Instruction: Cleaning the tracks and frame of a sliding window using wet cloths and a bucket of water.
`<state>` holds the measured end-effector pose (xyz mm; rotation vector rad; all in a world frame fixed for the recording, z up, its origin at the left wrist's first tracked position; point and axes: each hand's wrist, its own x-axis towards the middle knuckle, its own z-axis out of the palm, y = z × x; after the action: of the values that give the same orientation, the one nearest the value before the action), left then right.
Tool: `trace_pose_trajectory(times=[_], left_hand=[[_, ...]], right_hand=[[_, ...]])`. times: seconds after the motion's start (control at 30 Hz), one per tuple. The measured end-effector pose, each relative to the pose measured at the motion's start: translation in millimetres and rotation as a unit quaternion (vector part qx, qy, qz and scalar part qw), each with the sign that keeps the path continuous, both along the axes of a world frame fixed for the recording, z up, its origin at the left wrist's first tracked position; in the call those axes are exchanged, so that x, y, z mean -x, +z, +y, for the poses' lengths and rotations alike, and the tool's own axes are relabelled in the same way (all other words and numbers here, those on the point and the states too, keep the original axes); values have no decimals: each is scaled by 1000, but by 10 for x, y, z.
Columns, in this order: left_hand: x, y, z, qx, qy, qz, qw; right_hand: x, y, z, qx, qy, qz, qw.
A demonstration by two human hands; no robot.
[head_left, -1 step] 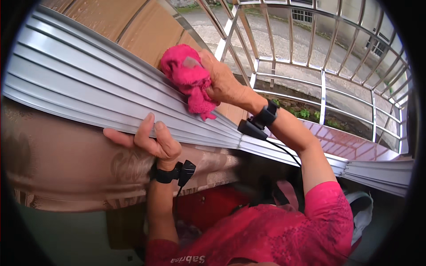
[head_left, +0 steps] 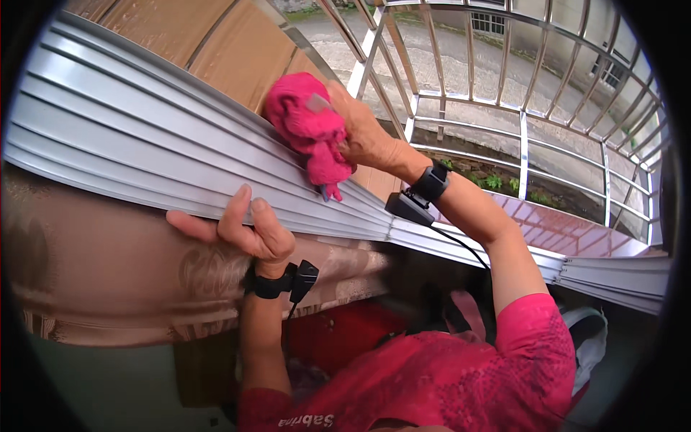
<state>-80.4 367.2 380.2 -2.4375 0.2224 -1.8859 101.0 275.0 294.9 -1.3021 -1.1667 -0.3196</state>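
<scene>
At eleven o'clock from the middle of your view, your right hand is gripping a bunched pink cloth, fingers mostly hidden behind it. The cloth is lying across the far side of the grooved aluminium window track, its top overlapping the brown tiles beyond and its loose end hanging toward six o'clock over the grooves.

Your left hand is sitting at nine o'clock, holding nothing, its fingers spreading apart. Two fingertips are reaching over the near edge of the track, though you cannot tell here whether they are pressing on it; another finger is pointing toward ten o'clock.

A patterned brownish-pink curtain is hanging just below the track, beside that hand. Black straps are circling both your wrists, each carrying a small black device. At two o'clock, a shiny metal window guard is enclosing the outside.
</scene>
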Motion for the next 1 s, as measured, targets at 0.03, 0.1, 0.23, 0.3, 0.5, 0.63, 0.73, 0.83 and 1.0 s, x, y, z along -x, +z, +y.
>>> trace_pose_trajectory(times=[0.03, 0.1, 0.23, 0.3, 0.5, 0.63, 0.73, 0.83, 1.0], left_hand=[[27, 18, 10, -13, 13, -6, 1000], [31, 37, 45, -14, -19, -8, 1000], [-76, 6, -32, 9, -68, -8, 998], [-52, 36, -62, 1, -50, -13, 999], [-38, 5, 7, 8, -39, -19, 999], [20, 17, -39, 15, 57, -8, 998], [-23, 33, 20, 33, 1, -34, 999], [-83, 8, -61, 8, 49, -25, 998], [27, 189, -67, -220, 177, 44, 958]], right_hand=[[2, 23, 59, -16, 29, -32, 999], [156, -363, -52, 35, 32, -24, 999], [336, -2055, -282, 148, -51, 43, 987], [443, -2530, -383, 170, -53, 62, 982], [466, -1493, -236, 102, 109, 313, 938], [108, 124, -85, -8, 45, 0, 999], [14, 261, 37, 9, -37, -126, 991], [-36, -796, -18, 103, 77, 81, 988], [299, -3154, -9, 57, 43, 477, 876]])
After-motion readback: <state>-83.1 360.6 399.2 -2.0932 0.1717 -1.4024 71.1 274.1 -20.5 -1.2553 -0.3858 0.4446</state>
